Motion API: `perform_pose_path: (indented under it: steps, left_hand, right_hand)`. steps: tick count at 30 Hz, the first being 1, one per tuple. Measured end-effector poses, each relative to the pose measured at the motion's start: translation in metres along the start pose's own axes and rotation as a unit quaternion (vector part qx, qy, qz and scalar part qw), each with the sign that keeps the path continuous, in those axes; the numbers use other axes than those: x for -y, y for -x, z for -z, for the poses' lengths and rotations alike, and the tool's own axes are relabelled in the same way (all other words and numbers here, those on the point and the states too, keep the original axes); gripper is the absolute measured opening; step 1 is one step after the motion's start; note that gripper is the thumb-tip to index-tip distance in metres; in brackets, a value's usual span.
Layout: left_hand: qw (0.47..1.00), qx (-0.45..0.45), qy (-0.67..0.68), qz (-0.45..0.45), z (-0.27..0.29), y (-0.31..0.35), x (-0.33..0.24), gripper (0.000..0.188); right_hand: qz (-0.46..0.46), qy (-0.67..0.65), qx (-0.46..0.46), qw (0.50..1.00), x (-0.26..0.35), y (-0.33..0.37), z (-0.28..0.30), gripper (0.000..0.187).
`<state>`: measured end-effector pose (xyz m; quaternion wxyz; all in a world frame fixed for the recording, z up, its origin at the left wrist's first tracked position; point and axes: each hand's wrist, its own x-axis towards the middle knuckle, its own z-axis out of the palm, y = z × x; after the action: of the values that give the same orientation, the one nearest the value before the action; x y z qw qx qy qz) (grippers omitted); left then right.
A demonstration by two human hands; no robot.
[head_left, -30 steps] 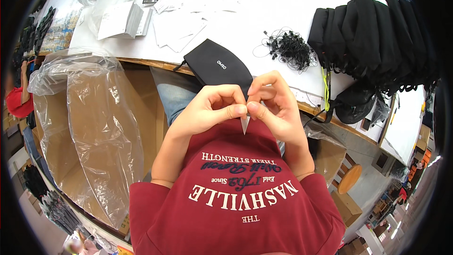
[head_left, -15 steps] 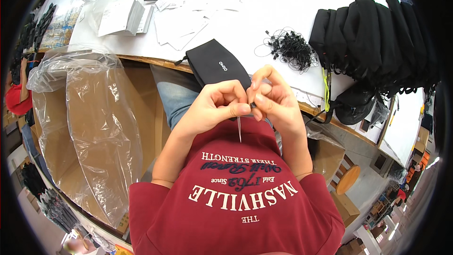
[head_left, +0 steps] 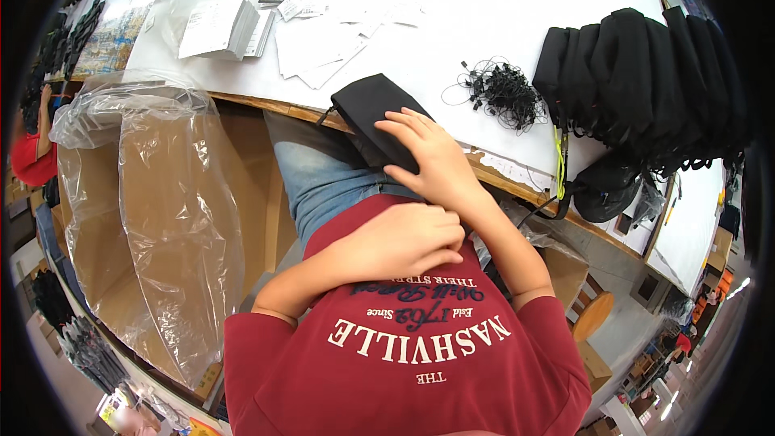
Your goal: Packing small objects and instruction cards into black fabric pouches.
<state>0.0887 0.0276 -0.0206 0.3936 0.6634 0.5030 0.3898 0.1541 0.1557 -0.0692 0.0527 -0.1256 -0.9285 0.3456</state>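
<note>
A black pouch [head_left: 367, 105] lies at the near edge of the white table [head_left: 500, 8], partly hanging over my lap. My right hand [head_left: 432, 157] lies flat on the pouch's near end with its fingers spread. My left hand [head_left: 404, 242] is curled into a fist against my red shirt, just below the right wrist. Whether anything is inside the fist is hidden.
A cardboard box lined with a clear plastic bag [head_left: 161, 210] stands at my left. A row of black pouches [head_left: 646, 73] stands at the right of the table, beside a tangle of black loops [head_left: 500, 93]. White paper cards [head_left: 234, 24] lie at the back left.
Both hands were together at my chest, pinching a small white pointed piece. Now they are apart: the right hand has reached forward onto the pouch and the left has dropped to my shirt.
</note>
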Motion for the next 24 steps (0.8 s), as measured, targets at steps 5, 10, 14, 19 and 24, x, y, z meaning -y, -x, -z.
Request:
perform_pose_path:
  steps: [5,10,14,19,24]
  left_hand:
    - [0.988,-0.112,-0.044,0.092,0.034,0.008,0.002,0.014]
    - [0.931,-0.193,-0.292,0.099,0.046,0.007,0.039,0.033]
    - [0.900,-0.226,-0.367,0.061,0.042,0.007,0.053,0.032]
    - [0.896,-0.256,-0.363,-0.005,0.043,0.007,0.057,0.027]
    - [0.890,-0.272,-0.361,-0.066,0.043,0.011,0.054,0.029]
  right_hand:
    - [-0.067,-0.157,-0.130,0.977,-0.012,0.011,0.007,0.027]
    - [-0.119,-0.165,-0.128,0.971,-0.006,0.014,0.029,0.024]
    - [-0.079,-0.175,-0.149,0.970,0.002,0.015,0.035,0.023]
    - [-0.086,-0.169,-0.135,0.972,0.015,0.021,0.047,0.023]
    - [-0.080,-0.152,-0.145,0.974,0.027,0.026,0.055,0.024]
